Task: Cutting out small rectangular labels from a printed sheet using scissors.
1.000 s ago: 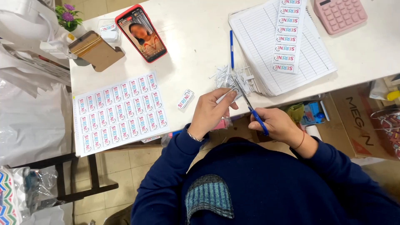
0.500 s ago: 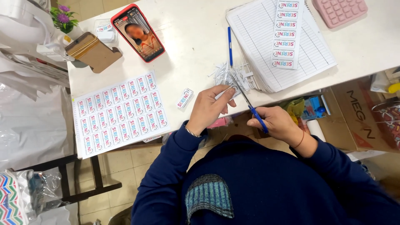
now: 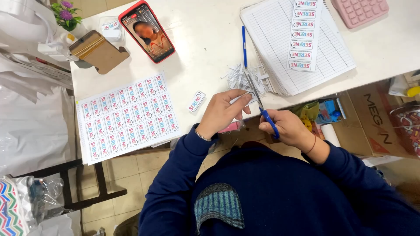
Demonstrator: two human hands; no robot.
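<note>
My right hand [image 3: 286,129] grips blue-handled scissors [image 3: 261,109], their blades pointing up toward a heap of white paper trimmings [image 3: 247,78]. My left hand [image 3: 221,111] pinches a small paper piece [image 3: 240,97] right at the blades, at the table's near edge. One cut-out label [image 3: 197,101] lies loose just left of that hand. A printed sheet of several rows of labels [image 3: 127,118] lies farther left, hanging over the table edge.
A strip of cut labels [image 3: 302,35] rests on a lined notebook [image 3: 280,48] beside a blue pen [image 3: 244,39]. A red-cased phone [image 3: 148,31], brown card holder [image 3: 98,50], small flower pot [image 3: 65,13] and pink calculator [image 3: 361,8] sit farther back. Cardboard boxes [image 3: 376,118] stand under the table.
Both hands stay at the table edge; the left fingers have shifted slightly on the paper piece as the scissors work. Nothing else has moved.
</note>
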